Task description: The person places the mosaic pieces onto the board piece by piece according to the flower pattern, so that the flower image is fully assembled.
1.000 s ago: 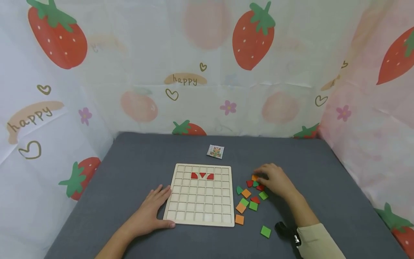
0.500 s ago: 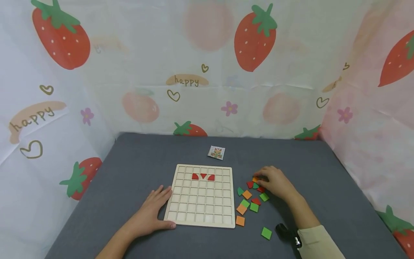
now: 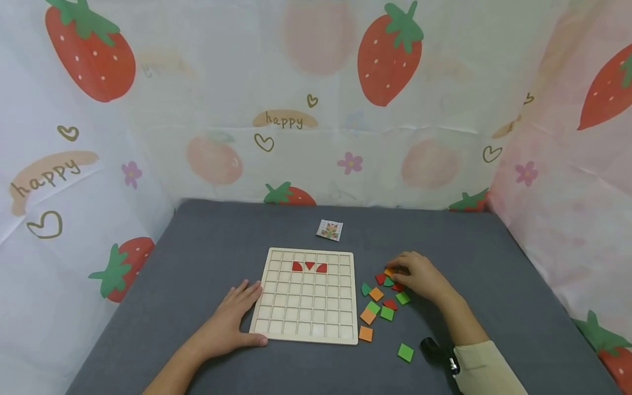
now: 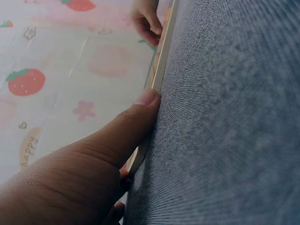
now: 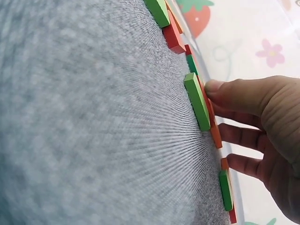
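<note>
A pale wooden grid board [image 3: 306, 307] lies on the dark grey table; a red triangle [image 3: 309, 266] sits in its upper rows between two red curved-edge pieces. My left hand [image 3: 231, 317] rests at the board's left side, fingers straight against the edge and thumb at the near corner. Right of the board, my right hand [image 3: 418, 275] is over the far end of a loose pile of tiles. In the right wrist view its thumb touches a red piece [image 5: 208, 99] and its spread fingers reach orange tiles [image 5: 216, 136]. A green tile [image 5: 197, 102] lies closer to that camera.
A small pattern card [image 3: 329, 230] lies beyond the board. Orange, green and red pieces, such as an orange square [image 3: 366, 333], spread along the board's right side. One light green square [image 3: 406, 353] lies apart, near the right wrist's black strap [image 3: 434, 351]. Strawberry-print cloth surrounds the table.
The head view shifts slightly. Both hands stay in nearly the same places, and the board and tiles lie as before.
</note>
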{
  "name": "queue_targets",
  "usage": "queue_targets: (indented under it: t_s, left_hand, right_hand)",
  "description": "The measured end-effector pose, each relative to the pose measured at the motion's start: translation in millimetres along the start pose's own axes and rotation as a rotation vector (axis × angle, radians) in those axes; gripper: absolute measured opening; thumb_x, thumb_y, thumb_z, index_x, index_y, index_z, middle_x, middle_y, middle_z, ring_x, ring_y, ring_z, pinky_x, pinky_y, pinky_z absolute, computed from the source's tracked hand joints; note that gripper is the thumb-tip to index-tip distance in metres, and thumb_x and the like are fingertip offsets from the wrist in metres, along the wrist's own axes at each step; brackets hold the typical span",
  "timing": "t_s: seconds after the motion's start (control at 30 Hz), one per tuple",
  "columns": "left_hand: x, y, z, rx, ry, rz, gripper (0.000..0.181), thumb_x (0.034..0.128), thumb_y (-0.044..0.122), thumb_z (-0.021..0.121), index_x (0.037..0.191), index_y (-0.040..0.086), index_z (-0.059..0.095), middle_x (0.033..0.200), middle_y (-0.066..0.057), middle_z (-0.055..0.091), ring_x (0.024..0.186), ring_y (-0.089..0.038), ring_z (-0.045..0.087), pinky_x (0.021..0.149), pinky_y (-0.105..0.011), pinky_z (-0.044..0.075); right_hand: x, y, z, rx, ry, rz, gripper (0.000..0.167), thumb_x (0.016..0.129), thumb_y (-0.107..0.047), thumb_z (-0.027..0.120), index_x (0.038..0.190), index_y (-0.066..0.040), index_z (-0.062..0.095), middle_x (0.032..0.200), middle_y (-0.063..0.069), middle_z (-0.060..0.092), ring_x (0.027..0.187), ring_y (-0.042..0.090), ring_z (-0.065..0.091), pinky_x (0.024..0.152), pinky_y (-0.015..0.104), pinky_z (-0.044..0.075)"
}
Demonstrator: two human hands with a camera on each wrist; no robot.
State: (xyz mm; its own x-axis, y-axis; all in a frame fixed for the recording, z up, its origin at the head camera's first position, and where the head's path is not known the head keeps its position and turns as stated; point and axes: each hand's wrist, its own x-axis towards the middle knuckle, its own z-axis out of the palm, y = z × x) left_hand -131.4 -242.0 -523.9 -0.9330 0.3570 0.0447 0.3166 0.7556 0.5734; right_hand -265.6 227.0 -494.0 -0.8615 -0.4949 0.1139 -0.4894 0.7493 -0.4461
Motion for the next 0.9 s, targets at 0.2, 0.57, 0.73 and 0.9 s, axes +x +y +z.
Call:
queue_targets:
  t_s: [0.2,0.57,0.73,0.9]
  left_hand:
    - [0.3,-0.9,0.4,0.005,0.0,0.002,0.119,0.0716,0.068,0.082,0.161,0.006,0.033,0.168,-0.012,0.029,0.157,-0.04,0.014,0.126,-0.063,0.009]
    - [-0.3,-0.5,-2.7,0.001,0.001,-0.003,0.119,0.0709,0.068,0.082,0.16,0.006,0.034,0.168,-0.012,0.029,0.157,-0.041,0.014,0.125,-0.065,0.009]
    - [0.2,-0.7,-2.4,-0.004,-0.01,-0.016,0.12,0.0709,0.068,0.082,0.162,0.008,0.031,0.169,-0.011,0.027,0.158,-0.039,0.012,0.126,-0.064,0.009]
    - [1.4,-0.4,-1.2,-0.015,-0.018,-0.033,0.121,0.07,0.067,0.083,0.162,0.01,0.03,0.169,-0.009,0.026,0.159,-0.037,0.011,0.126,-0.062,0.008]
  right_hand:
    - [0.5,0.5,-1.1,0.018,-0.006,0.004,0.028,0.096,-0.018,0.073,0.123,-0.011,0.075,0.121,0.006,0.071,0.118,0.033,0.06,0.099,0.057,0.051]
    - [1.4,-1.8,2.0,0.007,0.019,0.01,0.026,0.095,-0.015,0.074,0.121,-0.01,0.075,0.119,0.008,0.071,0.111,0.032,0.063,0.094,0.054,0.054]
    - [1.8,-2.0,2.6,-0.021,0.048,0.002,0.024,0.094,-0.012,0.074,0.119,-0.009,0.076,0.116,0.009,0.07,0.109,0.032,0.063,0.092,0.053,0.055]
    - [1.6,-0.3,2.0,-0.039,0.047,-0.001,0.026,0.095,-0.015,0.074,0.12,-0.009,0.075,0.115,0.008,0.069,0.107,0.03,0.062,0.088,0.049,0.055]
